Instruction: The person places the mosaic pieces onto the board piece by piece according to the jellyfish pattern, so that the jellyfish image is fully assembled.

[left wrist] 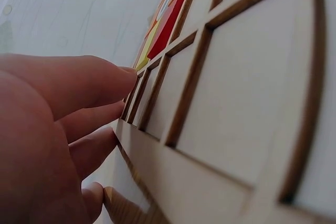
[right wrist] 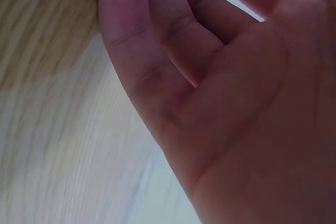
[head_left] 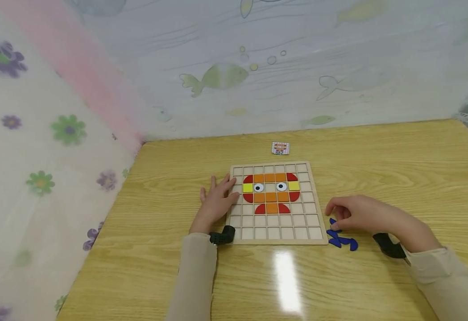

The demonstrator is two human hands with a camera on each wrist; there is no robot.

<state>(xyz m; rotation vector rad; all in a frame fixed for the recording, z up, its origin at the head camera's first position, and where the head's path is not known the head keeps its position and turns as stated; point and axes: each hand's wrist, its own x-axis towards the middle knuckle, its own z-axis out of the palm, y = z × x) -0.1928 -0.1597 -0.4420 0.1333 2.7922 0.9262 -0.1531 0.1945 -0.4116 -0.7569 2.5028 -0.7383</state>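
Observation:
A wooden grid board lies on the table, holding red, orange and yellow tiles plus two eye tiles that form a figure. My left hand rests at the board's left edge, fingers spread, thumb and fingertips touching the frame; the left wrist view shows this hand close beside a red tile. To the right of the board, my right hand reaches over several blue tiles, thumb and index finger bent and apart. Its thumb tip meets one blue tile. In the right wrist view, the palm hides the fingertips.
Behind the board lies a small pattern card with a picture of a similar figure. A wall with fish drawings stands along the table's back, and a flowered wall on the left. Light reflects off the tabletop in front.

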